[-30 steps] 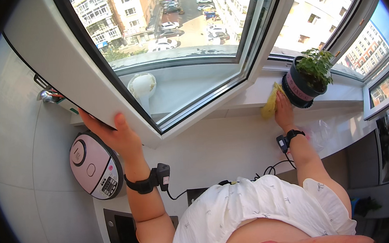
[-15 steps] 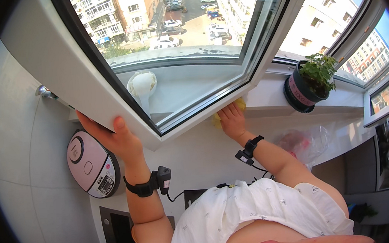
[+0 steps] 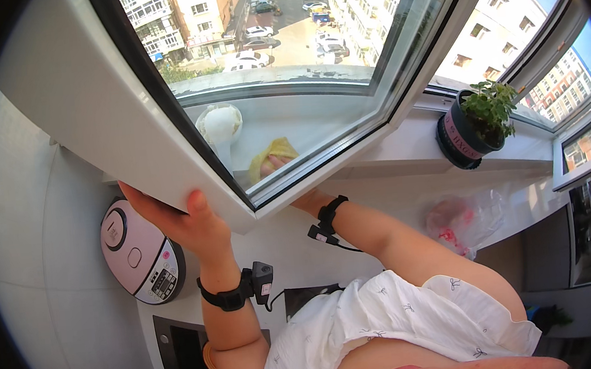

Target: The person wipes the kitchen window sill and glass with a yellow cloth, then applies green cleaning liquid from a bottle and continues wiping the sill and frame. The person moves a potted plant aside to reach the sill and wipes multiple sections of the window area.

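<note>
My left hand [image 3: 190,225] grips the bottom edge of the open white window sash [image 3: 114,123], its thumb on the near side and its other fingers partly hidden by the frame. The right forearm reaches underneath the sash. Through the pane my right hand [image 3: 281,162] shows with a yellow cloth [image 3: 268,157] gripped in it, over the white windowsill [image 3: 311,123]. The window frame hides part of that hand. Left of the cloth, also behind the glass, a round white thing with a handle [image 3: 220,124] rests on the sill.
A pink rice cooker [image 3: 131,248] stands below my left hand. A potted plant [image 3: 473,127] sits on the sill at the right. Beneath it lies a clear plastic bag [image 3: 467,218] with something red in it. A black hob [image 3: 184,356] is at the lower left.
My right hand has moved left with the yellow cloth, from below the sash's lower edge to behind the pane. The sash has shifted slightly, with my left hand still holding it.
</note>
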`<state>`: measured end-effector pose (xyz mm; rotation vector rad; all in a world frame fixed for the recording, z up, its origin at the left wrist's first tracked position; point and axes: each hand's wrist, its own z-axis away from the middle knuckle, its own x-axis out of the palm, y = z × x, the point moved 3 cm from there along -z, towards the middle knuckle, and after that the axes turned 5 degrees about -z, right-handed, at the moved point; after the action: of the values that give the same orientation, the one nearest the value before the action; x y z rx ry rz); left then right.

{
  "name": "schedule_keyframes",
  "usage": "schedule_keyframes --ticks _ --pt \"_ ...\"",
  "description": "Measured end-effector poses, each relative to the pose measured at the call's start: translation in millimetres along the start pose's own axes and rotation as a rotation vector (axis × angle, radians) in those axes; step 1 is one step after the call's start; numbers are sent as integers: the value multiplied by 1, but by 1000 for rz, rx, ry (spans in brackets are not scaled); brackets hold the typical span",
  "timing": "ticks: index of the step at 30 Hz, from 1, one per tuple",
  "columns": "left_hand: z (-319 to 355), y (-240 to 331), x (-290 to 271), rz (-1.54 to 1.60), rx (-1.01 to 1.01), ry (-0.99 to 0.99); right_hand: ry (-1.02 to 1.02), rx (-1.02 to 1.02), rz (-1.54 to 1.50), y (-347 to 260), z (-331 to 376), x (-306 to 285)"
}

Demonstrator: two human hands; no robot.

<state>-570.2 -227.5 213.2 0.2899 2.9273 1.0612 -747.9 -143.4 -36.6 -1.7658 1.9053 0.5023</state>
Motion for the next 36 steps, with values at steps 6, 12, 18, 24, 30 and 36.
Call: schedule_keyframes --ticks 6,12,18,24,30,36 --pt "-1 -2 1 88 -29 -31 -296 112 131 55 38 -97" --pt "1 -1 1 133 -56 -38 -327 151 363 128 98 -220" --pt "2 -4 -1 128 -25 -57 -264 774 461 167 166 -300" --pt "2 -7 0 83 2 -61 -157 1093 174 173 173 -322" --pt "1 -6 0 52 28 -59 874 1266 -950 223 115 -329" --pt "2 -7 -1 42 8 -60 178 910 104 212 88 -309"
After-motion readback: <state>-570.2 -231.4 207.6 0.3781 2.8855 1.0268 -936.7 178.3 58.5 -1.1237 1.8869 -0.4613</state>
